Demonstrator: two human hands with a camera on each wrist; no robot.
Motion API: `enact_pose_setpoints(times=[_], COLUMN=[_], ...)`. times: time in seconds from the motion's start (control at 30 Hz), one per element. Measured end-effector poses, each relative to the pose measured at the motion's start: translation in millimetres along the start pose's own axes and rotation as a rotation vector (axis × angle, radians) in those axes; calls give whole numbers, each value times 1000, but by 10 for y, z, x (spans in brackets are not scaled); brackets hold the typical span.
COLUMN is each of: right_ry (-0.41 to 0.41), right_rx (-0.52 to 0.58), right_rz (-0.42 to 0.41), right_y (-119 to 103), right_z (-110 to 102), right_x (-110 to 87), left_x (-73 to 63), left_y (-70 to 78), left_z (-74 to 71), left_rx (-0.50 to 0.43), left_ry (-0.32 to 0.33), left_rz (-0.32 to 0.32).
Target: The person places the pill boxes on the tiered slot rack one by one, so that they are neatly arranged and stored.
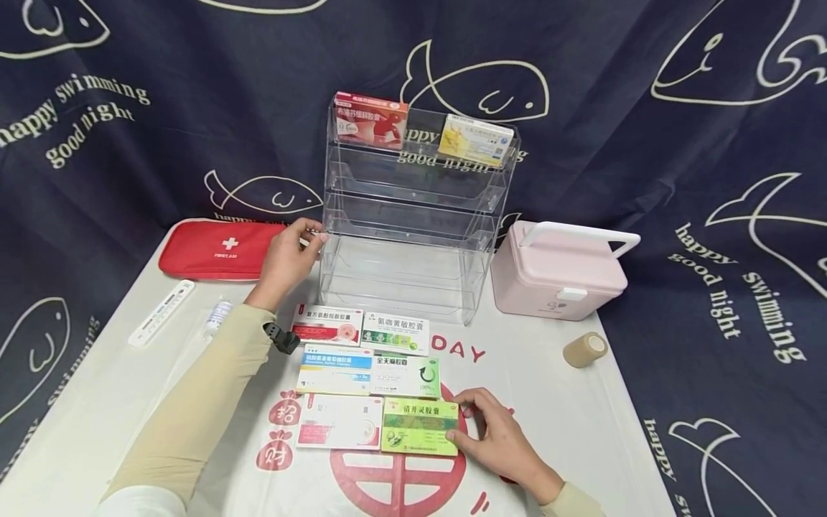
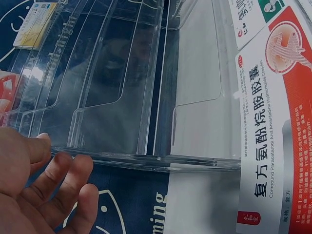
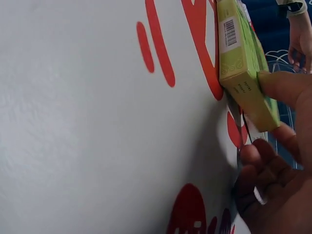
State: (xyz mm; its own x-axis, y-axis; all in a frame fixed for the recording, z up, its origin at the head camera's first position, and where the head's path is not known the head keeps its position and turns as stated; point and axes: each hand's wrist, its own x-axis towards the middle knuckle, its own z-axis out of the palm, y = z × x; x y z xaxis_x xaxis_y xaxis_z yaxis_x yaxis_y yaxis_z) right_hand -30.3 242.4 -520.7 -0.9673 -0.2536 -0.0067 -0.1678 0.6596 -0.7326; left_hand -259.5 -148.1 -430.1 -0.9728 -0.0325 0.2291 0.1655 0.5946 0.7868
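A clear plastic tiered rack [image 1: 403, 269] stands at the back of the table. My left hand [image 1: 293, 255] is at its left side edge, thumb and fingertips about that edge in the left wrist view. Near the front, my right hand [image 1: 497, 438] grips the right end of a green medicine box [image 1: 420, 429], with the thumb on its top face. Beside it lies a white and pink box [image 1: 339, 422]. Farther back are a blue and white box [image 1: 334, 370], a white and green box [image 1: 407, 375], a red and white box [image 1: 327, 325] and another green-striped box [image 1: 395, 333].
A red box [image 1: 371, 123] and a yellow box [image 1: 476, 141] stand in the rack's top tier. At left lie a red first-aid pouch [image 1: 213, 251], a white test strip [image 1: 161, 314] and a small vial [image 1: 217, 317]. A pink case [image 1: 558, 273] and brown bottle [image 1: 584, 350] are at right.
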Motion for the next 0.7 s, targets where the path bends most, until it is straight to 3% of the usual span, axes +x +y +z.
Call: enact_pose_setpoints(times=[0.17,0.37,0.57,0.7], right_ry=[58,157,140,113], right_rx=[112,174,127,185], right_rz=[-16,-150,-206,-254], right_y=[-9,21,20,16], right_z=[30,69,57,23], right_x=[-13,-3,-6,26], left_x=[-3,0,-2,0], left_y=[-4,-6,-2,7], left_z=[-1,2,-1,-4], left_rx=[0,-2,-7,-9], left_ry=[2,2,2,2], left_rz=[2,-3,-4,-6])
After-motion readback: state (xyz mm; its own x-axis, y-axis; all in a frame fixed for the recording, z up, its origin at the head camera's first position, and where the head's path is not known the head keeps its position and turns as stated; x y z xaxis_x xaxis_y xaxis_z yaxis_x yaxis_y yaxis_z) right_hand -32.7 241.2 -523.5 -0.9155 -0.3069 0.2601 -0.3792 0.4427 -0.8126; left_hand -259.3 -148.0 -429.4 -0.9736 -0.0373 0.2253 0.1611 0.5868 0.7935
